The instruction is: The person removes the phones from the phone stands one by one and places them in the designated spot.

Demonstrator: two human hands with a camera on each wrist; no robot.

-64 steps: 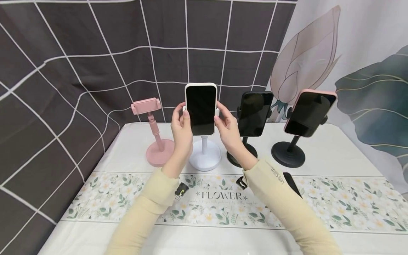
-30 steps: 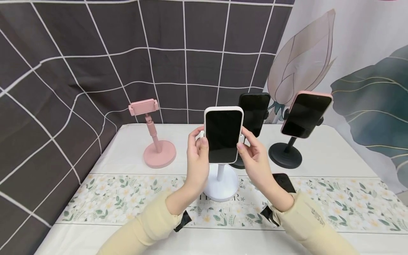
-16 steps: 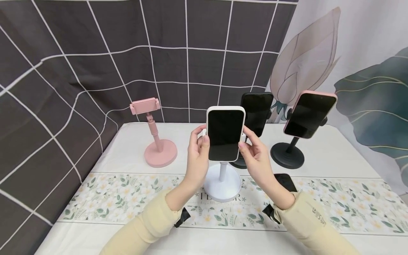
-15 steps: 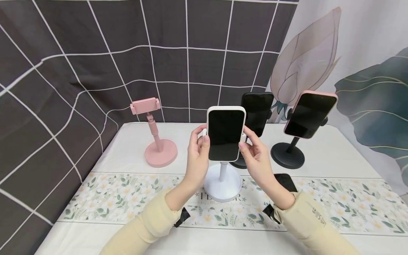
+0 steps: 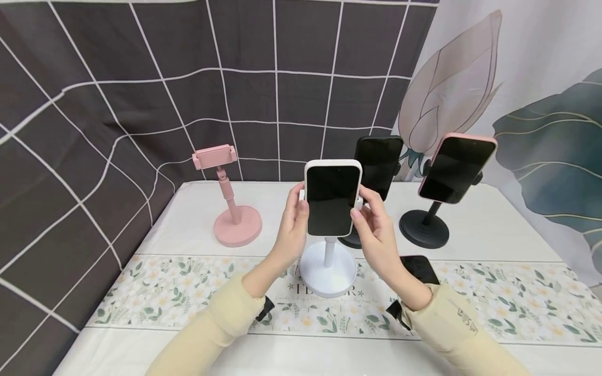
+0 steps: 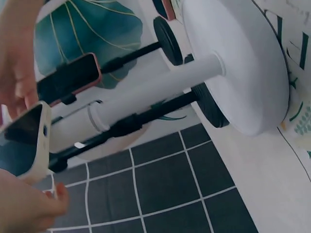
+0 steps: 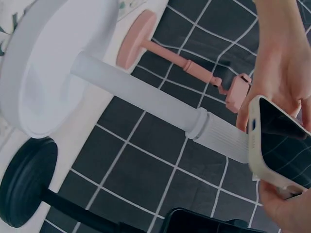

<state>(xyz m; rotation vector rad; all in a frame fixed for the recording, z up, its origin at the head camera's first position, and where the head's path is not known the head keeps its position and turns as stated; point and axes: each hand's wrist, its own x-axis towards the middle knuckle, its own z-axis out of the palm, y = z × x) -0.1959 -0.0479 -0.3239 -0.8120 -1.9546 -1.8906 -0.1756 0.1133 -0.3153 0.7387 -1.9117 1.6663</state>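
Observation:
A smartphone in a white case (image 5: 332, 201) sits upright in the clamp of a white phone stand (image 5: 327, 269), its dark screen facing me. My left hand (image 5: 292, 224) holds the phone's left edge, thumb at the front and fingers behind by the clamp. On the opposite edge my right hand (image 5: 376, 227) grips in the same way, thumb against the case rim. Both wrist views show the white post (image 7: 141, 99) running from the round base up to the phone (image 6: 26, 141). The clamp's back is hidden behind the phone.
An unloaded pink phone stand (image 5: 235, 224) is at the left. Behind and right, black stands bear a black phone (image 5: 378, 164) and a pink-cased phone (image 5: 457, 167). Another dark phone (image 5: 420, 269) lies on the flowered tablecloth (image 5: 160, 292) by my right forearm. A gridded curtain (image 5: 244, 94) hangs behind.
Since two seconds ago, the white stand and phone have come nearer and to the right, with both hands on them. In the last half second the phone's top has tipped slightly.

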